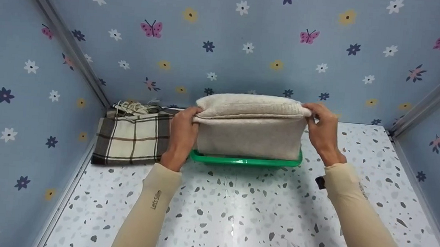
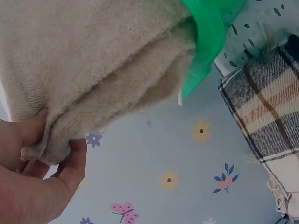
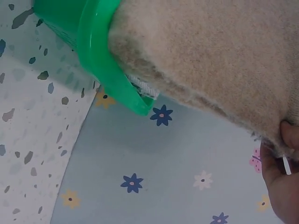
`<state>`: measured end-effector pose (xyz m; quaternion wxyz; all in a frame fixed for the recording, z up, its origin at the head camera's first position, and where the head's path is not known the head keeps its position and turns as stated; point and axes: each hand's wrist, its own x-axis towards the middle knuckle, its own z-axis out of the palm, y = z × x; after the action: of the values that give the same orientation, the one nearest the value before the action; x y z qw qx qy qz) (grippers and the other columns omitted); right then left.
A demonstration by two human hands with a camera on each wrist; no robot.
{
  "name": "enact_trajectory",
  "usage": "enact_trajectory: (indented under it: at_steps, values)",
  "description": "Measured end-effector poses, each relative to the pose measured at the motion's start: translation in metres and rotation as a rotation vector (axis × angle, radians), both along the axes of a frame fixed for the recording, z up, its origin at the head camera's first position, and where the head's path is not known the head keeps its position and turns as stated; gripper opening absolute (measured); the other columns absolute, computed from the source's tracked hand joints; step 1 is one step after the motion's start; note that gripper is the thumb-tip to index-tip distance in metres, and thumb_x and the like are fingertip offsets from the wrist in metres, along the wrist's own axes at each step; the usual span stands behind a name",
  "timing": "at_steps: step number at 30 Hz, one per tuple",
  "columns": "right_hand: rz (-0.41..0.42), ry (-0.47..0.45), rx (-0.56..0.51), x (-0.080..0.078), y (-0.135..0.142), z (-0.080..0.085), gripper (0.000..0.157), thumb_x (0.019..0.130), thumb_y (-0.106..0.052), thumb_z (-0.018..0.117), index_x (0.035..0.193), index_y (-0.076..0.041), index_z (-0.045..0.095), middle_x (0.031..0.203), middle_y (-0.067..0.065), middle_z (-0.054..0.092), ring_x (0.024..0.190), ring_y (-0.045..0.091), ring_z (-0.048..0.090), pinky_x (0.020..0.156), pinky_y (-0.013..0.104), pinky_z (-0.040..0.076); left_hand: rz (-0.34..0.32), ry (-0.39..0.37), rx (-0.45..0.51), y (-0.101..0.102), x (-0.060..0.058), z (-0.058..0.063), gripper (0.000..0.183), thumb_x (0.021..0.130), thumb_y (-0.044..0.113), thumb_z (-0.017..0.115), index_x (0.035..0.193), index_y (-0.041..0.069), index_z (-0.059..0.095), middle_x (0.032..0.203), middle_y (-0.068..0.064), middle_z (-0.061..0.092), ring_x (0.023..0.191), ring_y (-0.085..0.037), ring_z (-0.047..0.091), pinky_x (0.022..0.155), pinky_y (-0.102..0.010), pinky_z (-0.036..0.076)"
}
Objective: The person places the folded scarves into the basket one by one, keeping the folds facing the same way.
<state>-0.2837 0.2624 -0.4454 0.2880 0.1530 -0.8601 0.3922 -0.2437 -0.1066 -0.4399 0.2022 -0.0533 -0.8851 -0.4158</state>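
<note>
Sleeves (image 1: 145, 219): nearest the camera, on the near side of the green basket (image 1: 246, 162)
Beige cloth (image 1: 250, 139): folded, rising from inside the basket's rim; long axis left to right, along the basket's long side
Left hand (image 1: 183, 132): fingers pinching the cloth's left upper corner, higher than the basket's left end
Right hand (image 1: 323, 129): fingers pinching the right upper corner, higher than the basket's right end
Nearer hand: neither, one at each end
Plaid cloth (image 1: 136, 137): left of the basket

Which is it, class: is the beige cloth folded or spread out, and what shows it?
Folded. In the left wrist view, the beige cloth shows layers lying together along its side edge.
</note>
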Motion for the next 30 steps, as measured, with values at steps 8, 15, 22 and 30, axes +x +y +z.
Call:
enact_trajectory:
  at_steps: [8,15,22,30]
  values:
    - [0.008,-0.134,0.003,-0.010,-0.001,-0.006,0.025,0.102,0.008,0.062,0.124,0.003,0.074,0.123,0.024,0.070,0.115,0.041,0.067,0.094,0.054,0.053,-0.041,-0.071,0.030,-0.001,-0.005,-0.009,0.036,0.100,-0.012,0.059,0.128,0.004,0.075,0.127,-0.017,0.074,0.115,-0.032,0.071,0.095,-0.047,0.058]
    - [0.015,-0.199,0.031,-0.019,-0.004,-0.014,0.028,0.102,0.010,0.060,0.127,0.005,0.072,0.128,0.026,0.069,0.118,0.043,0.066,0.096,0.056,0.054,-0.049,-0.148,-0.011,-0.003,-0.015,-0.022,0.040,0.103,-0.008,0.058,0.142,0.003,0.066,0.139,-0.020,0.067,0.127,-0.036,0.065,0.105,-0.050,0.053]
    - [0.006,-0.265,0.233,-0.017,-0.020,-0.033,0.067,0.096,0.003,0.074,0.157,0.000,0.046,0.164,0.026,0.038,0.147,0.047,0.040,0.118,0.062,0.037,0.024,-0.176,-0.243,0.005,-0.016,-0.042,0.057,0.105,0.002,0.062,0.160,0.008,0.046,0.167,-0.018,0.037,0.149,-0.041,0.041,0.117,-0.056,0.041]
    - [0.144,-0.439,0.480,-0.001,-0.049,-0.055,0.066,0.096,-0.008,0.078,0.155,0.000,0.051,0.170,0.025,0.028,0.156,0.045,0.028,0.124,0.060,0.028,-0.091,-0.153,-0.446,0.020,-0.007,-0.070,0.041,0.101,-0.011,0.061,0.140,-0.003,0.063,0.159,-0.026,0.045,0.147,-0.046,0.041,0.117,-0.059,0.040]
